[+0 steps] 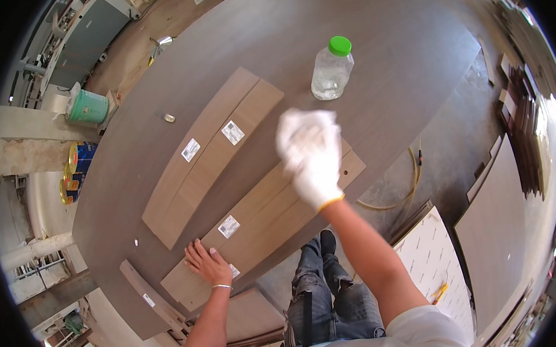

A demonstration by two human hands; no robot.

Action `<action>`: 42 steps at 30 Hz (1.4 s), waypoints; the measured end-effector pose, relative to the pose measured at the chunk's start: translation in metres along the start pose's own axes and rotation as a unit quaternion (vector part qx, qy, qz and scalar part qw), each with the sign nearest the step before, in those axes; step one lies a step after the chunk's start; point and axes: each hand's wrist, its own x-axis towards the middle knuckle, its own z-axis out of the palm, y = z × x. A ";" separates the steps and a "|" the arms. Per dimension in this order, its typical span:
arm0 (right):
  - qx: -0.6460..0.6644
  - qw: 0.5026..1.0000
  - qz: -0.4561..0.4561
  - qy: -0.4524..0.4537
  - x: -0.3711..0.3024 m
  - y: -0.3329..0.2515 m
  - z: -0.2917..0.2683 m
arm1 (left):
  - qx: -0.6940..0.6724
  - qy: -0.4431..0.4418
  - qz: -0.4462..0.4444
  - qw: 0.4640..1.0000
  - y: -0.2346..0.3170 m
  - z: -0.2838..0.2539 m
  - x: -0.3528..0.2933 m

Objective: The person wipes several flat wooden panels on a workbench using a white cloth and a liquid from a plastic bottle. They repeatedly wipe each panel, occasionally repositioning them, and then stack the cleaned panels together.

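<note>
My bare left hand (207,263) lies with fingers spread on the near end of a pair of long wood-grain boards (261,215), beside a white label (228,226). Over the far end of these boards is my right hand (316,174), in a white glove with a yellow cuff edge. It grips a bunched white cloth (310,123), smeared by motion; whether the cloth touches the board I cannot tell. A second pair of labelled boards (211,158) lies to the left. Beyond the cloth stands a clear plastic bottle (331,76) with a green cap, partly filled with clear liquid.
A large brown tabletop (371,36) carries the boards. A narrow board (152,296) lies at its near left edge. Right of it are a yellow hose (414,172), leaning panels (497,225) and stacked strips (528,141). A green bucket (89,106) and cans (80,171) stand left.
</note>
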 end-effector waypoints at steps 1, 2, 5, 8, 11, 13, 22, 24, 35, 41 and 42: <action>-0.069 0.989 -0.112 -0.071 -0.021 -0.038 0.003 | 0.002 0.004 -0.010 1.000 -0.006 0.000 -0.004; 0.002 0.989 -0.141 -0.037 -0.013 -0.051 -0.012 | 0.005 0.010 -0.023 1.000 -0.014 -0.001 -0.007; 0.038 0.991 -0.128 0.022 0.009 0.009 -0.021 | -0.006 0.002 -0.016 1.000 -0.004 -0.003 -0.003; 0.152 0.983 0.054 -0.089 0.011 0.021 0.004 | -0.009 0.010 0.000 1.000 -0.001 0.000 -0.005; 0.035 0.985 0.012 -0.169 0.026 0.000 -0.011 | -0.006 -0.003 -0.020 1.000 -0.004 -0.004 -0.009; 0.118 0.982 0.072 -0.130 0.024 0.052 -0.007 | -0.022 -0.004 0.003 1.000 0.011 -0.002 -0.001; 0.021 0.998 -0.062 0.020 0.028 0.027 -0.036 | -0.013 0.004 0.006 1.000 0.009 0.000 0.003; -0.076 0.987 -0.094 0.104 0.047 0.031 -0.046 | -0.007 0.001 -0.004 1.000 0.006 0.000 -0.007; -0.095 0.993 -0.067 0.013 -0.070 -0.037 -0.064 | 0.001 -0.001 -0.016 1.000 -0.004 0.004 -0.004; 0.143 0.975 -0.118 -0.125 -0.137 -0.073 -0.046 | -0.003 0.015 -0.009 1.000 -0.009 0.006 -0.008; 0.037 0.993 -0.063 -0.091 -0.106 -0.032 -0.055 | -0.003 0.016 -0.003 1.000 -0.007 0.004 -0.008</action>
